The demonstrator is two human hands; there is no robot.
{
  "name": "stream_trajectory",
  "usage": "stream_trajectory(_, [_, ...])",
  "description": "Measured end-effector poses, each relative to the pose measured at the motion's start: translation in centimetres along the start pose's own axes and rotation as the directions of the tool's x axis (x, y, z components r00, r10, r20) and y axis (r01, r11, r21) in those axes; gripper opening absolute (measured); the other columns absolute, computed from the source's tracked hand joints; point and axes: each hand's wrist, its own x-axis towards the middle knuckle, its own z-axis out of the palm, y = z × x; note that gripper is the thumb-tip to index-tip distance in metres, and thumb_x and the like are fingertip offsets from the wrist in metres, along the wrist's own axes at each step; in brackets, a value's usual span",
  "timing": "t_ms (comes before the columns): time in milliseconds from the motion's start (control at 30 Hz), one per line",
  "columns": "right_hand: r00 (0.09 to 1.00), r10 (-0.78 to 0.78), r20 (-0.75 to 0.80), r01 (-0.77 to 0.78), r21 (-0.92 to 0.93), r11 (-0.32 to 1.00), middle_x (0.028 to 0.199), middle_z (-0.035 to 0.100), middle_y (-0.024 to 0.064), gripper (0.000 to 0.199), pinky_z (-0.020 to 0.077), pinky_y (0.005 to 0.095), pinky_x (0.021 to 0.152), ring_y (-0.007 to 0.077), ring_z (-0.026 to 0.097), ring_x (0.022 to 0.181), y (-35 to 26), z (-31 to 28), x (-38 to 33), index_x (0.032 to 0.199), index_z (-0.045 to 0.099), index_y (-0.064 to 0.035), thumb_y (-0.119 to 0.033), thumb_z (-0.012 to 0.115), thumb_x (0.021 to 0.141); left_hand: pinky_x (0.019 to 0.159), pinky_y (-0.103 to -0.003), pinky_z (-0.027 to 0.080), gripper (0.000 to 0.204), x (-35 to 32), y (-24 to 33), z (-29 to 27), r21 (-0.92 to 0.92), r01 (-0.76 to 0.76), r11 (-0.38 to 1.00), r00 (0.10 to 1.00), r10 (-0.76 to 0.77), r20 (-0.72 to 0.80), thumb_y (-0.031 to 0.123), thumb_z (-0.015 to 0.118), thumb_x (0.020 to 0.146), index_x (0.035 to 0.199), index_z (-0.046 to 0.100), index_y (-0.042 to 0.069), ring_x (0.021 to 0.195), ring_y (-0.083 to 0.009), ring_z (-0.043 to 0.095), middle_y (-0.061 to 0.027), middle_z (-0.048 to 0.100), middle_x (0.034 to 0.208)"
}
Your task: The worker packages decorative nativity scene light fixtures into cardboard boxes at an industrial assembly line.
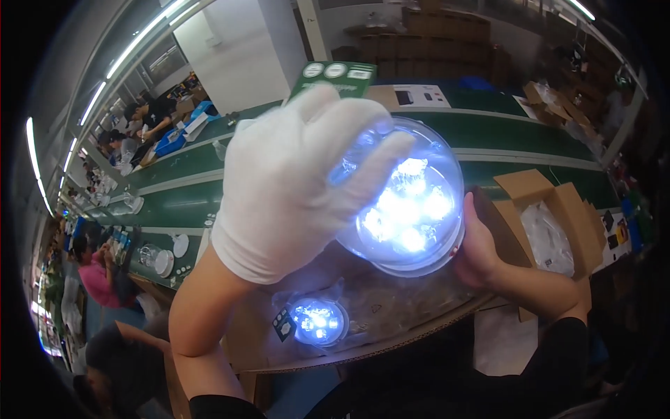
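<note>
At the centre of the frame you hold up a round, clear-domed plastic light with bright white LEDs glowing inside (408, 202). Your left hand (293, 188), in a white cloth glove, is clamped over its upper left edge, fingers spread across the dome. Your bare right hand (478, 248) grips the lower right rim; only the thumb and palm edge show.

The light's glowing face is turned toward you and slightly to the right. It is a disc, so it has no real long axis; its flat rim tilts from upper left down to lower right.

To handle it well, keep the gloved fingers toward the rim rather than across the lit face, so the glow is not blocked, and keep both hands opposed across the disc so it cannot slip.

Below it, in the lower centre, a second, smaller round light glowing blue-white (317, 322) lies in a clear plastic bag on the brown cardboard work surface (405, 328). At right stands an open brown cardboard box (551, 209). A long green conveyor belt (516, 133) crosses the upper frame. Other seated workers (98, 269) line the far left.
</note>
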Motion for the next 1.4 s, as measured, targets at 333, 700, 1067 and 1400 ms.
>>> stream_trajectory(333, [0.972,-0.201,-0.12,0.211,0.079,0.974,0.127,0.062,0.014,0.068,0.0486,0.0354,0.1,0.02,0.061,0.115,1.5,-1.7,-2.3,0.139,0.048,-0.0013,-0.056,0.025,0.107,0.106,-0.04,0.045,0.061,-0.9,0.1,2.2,-0.569,0.21,0.795,0.957,-0.047,0.288,0.052,0.059,0.094,0.131,0.059,0.003,0.123,-0.0313,0.06,-0.0184,0.061,0.134])
stream_trajectory(700, [0.925,-0.254,-0.284,0.293,0.103,0.951,0.114,0.065,0.0078,0.063,0.0488,0.0272,0.081,0.0128,0.061,0.095,3.1,-3.1,-3.8,0.135,0.05,-0.0026,-0.056,0.03,0.107,0.063,-0.039,0.048,0.035,-3.3,1.6,1.2,-0.098,0.055,0.994,0.979,-0.034,0.202,0.006,0.074,0.079,0.113,0.065,0.009,0.074,-0.0294,0.062,-0.0091,0.063,0.088])
stream_trajectory(1067, [0.941,-0.182,-0.284,0.228,0.141,0.963,0.129,0.062,0.0129,0.065,0.0478,0.0339,0.1,0.0194,0.061,0.116,3.0,-3.2,-3.4,0.139,0.049,0.001,-0.053,0.029,0.108,0.082,-0.032,0.053,0.024,-6.6,-2.9,3.2,-0.551,0.575,0.604,0.78,-0.608,0.147,0.01,0.051,0.103,0.122,0.061,0.0,0.096,-0.0198,0.066,-0.0097,0.068,0.107])
stream_trajectory(1400, [0.967,-0.08,-0.241,0.123,0.167,0.978,0.095,0.068,0.0049,0.059,0.0492,0.025,0.068,0.0085,0.06,0.074,3.9,-4.0,-3.4,0.123,0.059,-0.0018,-0.052,0.032,0.108,0.1,-0.037,0.049,0.044,-4.4,1.4,7.2,-0.567,0.255,0.783,0.955,-0.113,0.273,0.009,0.071,0.08,0.124,0.065,0.002,0.115,-0.0334,0.064,-0.0196,0.066,0.121])
